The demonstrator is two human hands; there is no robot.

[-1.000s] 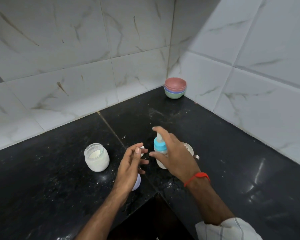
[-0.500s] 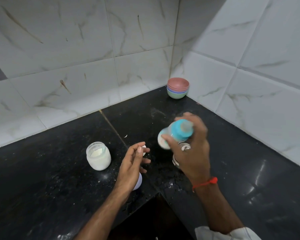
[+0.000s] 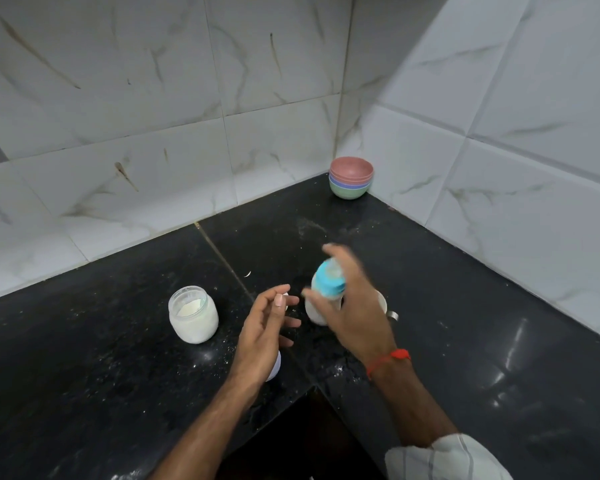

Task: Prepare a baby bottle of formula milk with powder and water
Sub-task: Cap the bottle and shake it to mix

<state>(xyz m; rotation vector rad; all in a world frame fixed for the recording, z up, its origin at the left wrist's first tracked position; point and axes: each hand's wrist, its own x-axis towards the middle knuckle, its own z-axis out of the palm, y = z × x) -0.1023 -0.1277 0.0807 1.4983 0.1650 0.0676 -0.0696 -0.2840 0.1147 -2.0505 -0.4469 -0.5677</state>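
The baby bottle (image 3: 327, 289), with its blue collar and clear teat, is in my right hand (image 3: 352, 313), fingers wrapped round its milky white body; bottle and hand are both blurred, held above the black stone counter (image 3: 465, 323). Any print on the bottle is too smeared to read. Just behind my knuckles a cup (image 3: 383, 306) peeks out. My left hand (image 3: 265, 336) hangs just beside the bottle, fingers loose and holding nothing, above a pale lid (image 3: 275, 367). Further left stands an open glass jar of white powder (image 3: 193, 315), unlabelled as far as I can see. Stacked pastel bowls (image 3: 351, 177) sit in the tiled corner.
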